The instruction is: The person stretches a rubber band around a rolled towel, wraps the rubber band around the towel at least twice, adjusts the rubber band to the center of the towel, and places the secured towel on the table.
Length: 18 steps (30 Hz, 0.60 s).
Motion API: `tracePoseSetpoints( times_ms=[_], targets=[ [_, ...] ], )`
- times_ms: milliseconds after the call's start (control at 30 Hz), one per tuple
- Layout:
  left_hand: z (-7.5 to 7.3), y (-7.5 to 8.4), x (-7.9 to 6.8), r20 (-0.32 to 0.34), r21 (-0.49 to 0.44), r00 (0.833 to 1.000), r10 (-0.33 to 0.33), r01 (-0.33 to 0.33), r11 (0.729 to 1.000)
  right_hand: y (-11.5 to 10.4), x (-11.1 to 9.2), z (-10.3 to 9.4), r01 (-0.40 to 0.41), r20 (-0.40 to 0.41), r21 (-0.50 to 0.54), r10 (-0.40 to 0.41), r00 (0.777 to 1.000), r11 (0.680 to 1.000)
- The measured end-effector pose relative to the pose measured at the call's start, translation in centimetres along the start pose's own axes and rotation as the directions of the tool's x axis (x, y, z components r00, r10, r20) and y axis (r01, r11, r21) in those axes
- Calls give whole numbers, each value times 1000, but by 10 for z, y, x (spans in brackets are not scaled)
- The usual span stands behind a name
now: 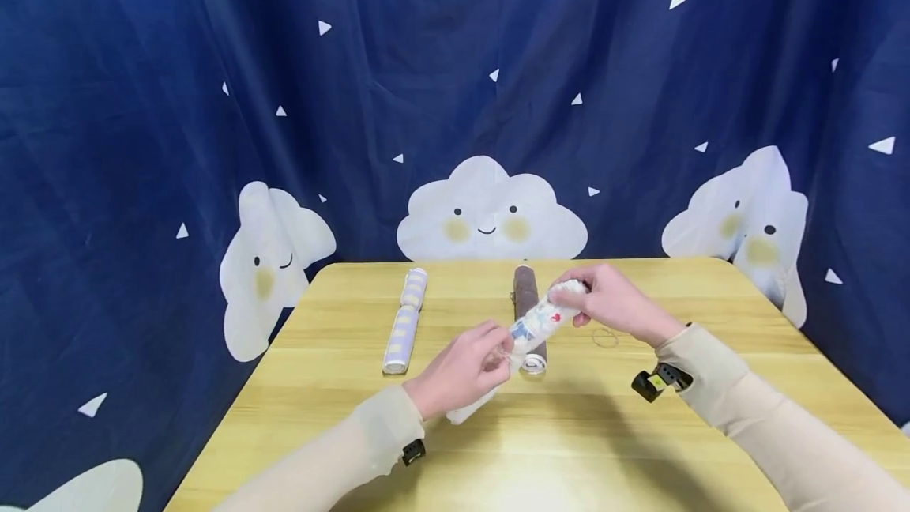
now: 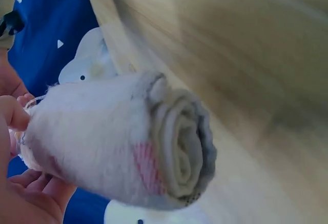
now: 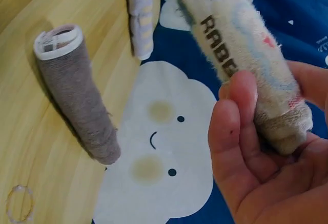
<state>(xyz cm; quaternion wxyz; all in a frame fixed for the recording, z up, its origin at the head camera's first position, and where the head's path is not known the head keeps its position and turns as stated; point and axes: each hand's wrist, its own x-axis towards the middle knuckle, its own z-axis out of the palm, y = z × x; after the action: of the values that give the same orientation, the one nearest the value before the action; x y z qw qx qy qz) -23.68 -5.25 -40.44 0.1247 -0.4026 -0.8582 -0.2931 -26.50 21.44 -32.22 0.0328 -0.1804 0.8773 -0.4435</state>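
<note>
A rolled white towel (image 1: 538,325) with blue and red prints is held in the air, tilted, above the middle of the table. My right hand (image 1: 604,300) grips its upper far end; dark letters show on the cloth in the right wrist view. My left hand (image 1: 465,366) pinches the roll around its middle, where a thin pale band (image 2: 35,101) shows by the fingers in the left wrist view. The towel's lower end (image 2: 179,147) shows its spiral layers there. Fingers hide part of the band.
A brown rolled towel (image 1: 526,295) lies behind the held one. To the left lies a purple and yellow striped roll (image 1: 403,330), narrowed at its middle. A thin elastic loop (image 1: 605,337) lies on the wooden table (image 1: 320,417). A blue curtain (image 1: 370,101) stands behind.
</note>
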Motion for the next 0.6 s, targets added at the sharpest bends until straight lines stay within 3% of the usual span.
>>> tracePoseSetpoints(
  times_ms=[100, 233, 333, 400, 600],
  targets=[
    [3, -4, 0, 12, -168, 998, -56, 57, 984, 5, -2, 1, 45, 18, 30, -45, 999, 999],
    [6, -9, -1, 55, -399, 988, -143, 153, 904, 10, -5, 2, 120, 74, 98, -127, 989, 988],
    [6, -6, 1, 60, -488, 983, -176, 182, 854, 11, -7, 0, 168, 95, 139, -182, 979, 976],
    [6, -4, 2, 49, -500, 983, -179, 179, 847, 10, -8, -1, 176, 89, 161, -192, 977, 971],
    [10, 6, -1, 12, -427, 982, -190, 177, 887, 4, -5, 7, 121, -21, 133, -120, 993, 984]
  ],
)
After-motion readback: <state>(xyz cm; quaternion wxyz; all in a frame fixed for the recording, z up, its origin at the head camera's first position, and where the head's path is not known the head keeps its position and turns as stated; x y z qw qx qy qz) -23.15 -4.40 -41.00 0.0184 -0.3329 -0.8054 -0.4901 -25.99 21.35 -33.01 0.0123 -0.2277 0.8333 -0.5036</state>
